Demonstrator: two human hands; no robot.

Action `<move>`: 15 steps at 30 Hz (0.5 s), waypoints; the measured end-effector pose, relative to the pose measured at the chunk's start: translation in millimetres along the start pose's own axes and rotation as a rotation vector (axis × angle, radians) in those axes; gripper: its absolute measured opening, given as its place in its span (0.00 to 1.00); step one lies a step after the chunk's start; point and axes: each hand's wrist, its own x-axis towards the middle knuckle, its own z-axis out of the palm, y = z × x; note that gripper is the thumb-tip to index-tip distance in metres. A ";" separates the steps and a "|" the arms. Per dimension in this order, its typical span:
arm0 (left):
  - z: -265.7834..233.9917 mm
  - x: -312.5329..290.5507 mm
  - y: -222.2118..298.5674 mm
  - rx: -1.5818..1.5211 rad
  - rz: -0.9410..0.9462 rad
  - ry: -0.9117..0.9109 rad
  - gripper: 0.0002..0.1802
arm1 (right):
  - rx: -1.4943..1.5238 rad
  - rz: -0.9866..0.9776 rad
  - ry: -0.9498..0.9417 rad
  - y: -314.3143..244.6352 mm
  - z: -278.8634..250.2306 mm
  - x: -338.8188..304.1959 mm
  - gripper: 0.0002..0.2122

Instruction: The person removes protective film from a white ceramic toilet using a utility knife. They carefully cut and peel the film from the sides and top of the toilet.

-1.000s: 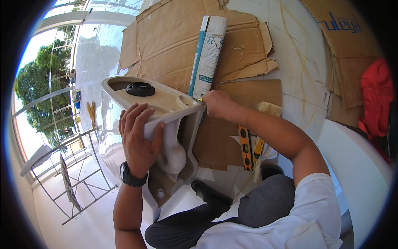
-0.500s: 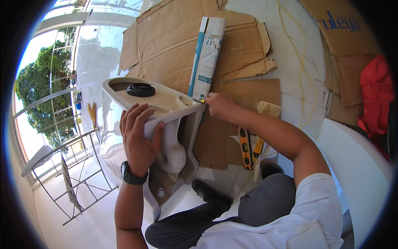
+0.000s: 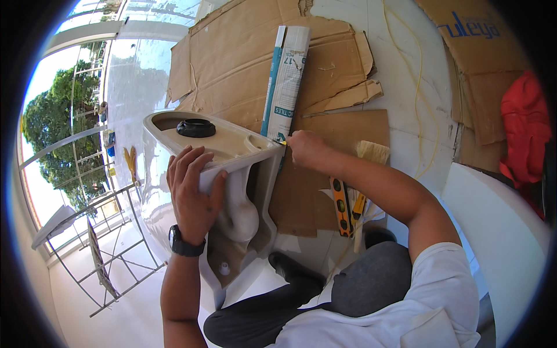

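A white ceramic toilet bowl lies tipped over in front of me, its underside and curved trapway showing. A black rubber ring sits on its flat outlet face. My left hand rests over the near edge of that face with fingers spread and thumb apart. At the far right corner of the toilet, my right hand is closed around a small tool with a metal tip; some yellow shows on it, and most of it is hidden in the fist. The tip meets the ceramic corner.
Flattened cardboard covers the floor, with a folded tile carton on it. By my right forearm lie an orange spirit level, a yellow utility knife and a brush. A metal scaffold frame stands left; red cloth right.
More of the tool's metal tip shows beyond my right fist, which stays by the toilet's corner. The view has shifted slightly. My left hand keeps its place.
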 end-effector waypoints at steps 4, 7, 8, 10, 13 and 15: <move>-0.7 0.3 -0.6 -0.011 0.008 -0.004 0.21 | 0.013 -0.041 0.018 -3.1 -10.3 11.0 0.07; -0.5 -0.1 -1.2 -0.005 0.009 -0.006 0.20 | -0.033 -0.082 0.007 -16.2 -15.8 16.4 0.07; -0.5 0.0 -1.4 -0.012 0.006 -0.006 0.20 | -0.037 -0.062 -0.016 -21.3 -17.4 16.6 0.07; -0.8 -0.2 -1.9 -0.024 0.005 -0.001 0.20 | -0.050 -0.036 -0.062 -26.6 -22.5 16.5 0.08; -0.9 0.0 -2.2 -0.022 0.003 -0.012 0.20 | -0.098 -0.020 -0.111 -27.1 -29.7 17.8 0.08; -1.0 0.3 -1.8 -0.027 0.002 -0.012 0.20 | -0.164 -0.017 -0.074 -27.4 -31.4 19.5 0.08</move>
